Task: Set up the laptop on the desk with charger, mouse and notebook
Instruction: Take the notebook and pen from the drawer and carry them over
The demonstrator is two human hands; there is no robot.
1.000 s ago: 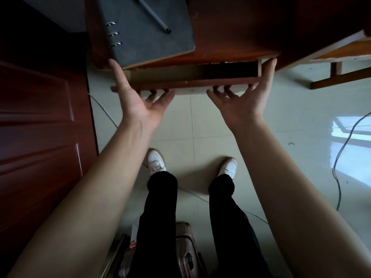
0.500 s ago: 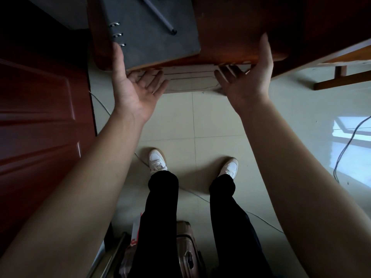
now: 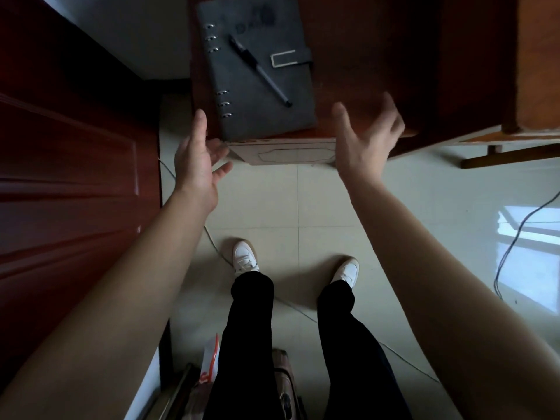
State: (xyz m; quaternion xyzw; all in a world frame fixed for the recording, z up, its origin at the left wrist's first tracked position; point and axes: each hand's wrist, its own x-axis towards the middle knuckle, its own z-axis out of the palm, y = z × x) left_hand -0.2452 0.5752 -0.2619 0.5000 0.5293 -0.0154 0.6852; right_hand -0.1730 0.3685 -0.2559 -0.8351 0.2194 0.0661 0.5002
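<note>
Notebook (image 3: 257,74) lies on desk (image 3: 378,65) between both open, empty hands' grip.

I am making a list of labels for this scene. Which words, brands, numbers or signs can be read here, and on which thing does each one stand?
No text can be read with certainty.
Notebook: an embossed mark near the far edge of the cover, too dark and blurred to read.
Pen: no print can be seen.
Orange and white package on the floor: a marking on it, too small to read.
Drawer front: only a carved outline, no words.
</note>
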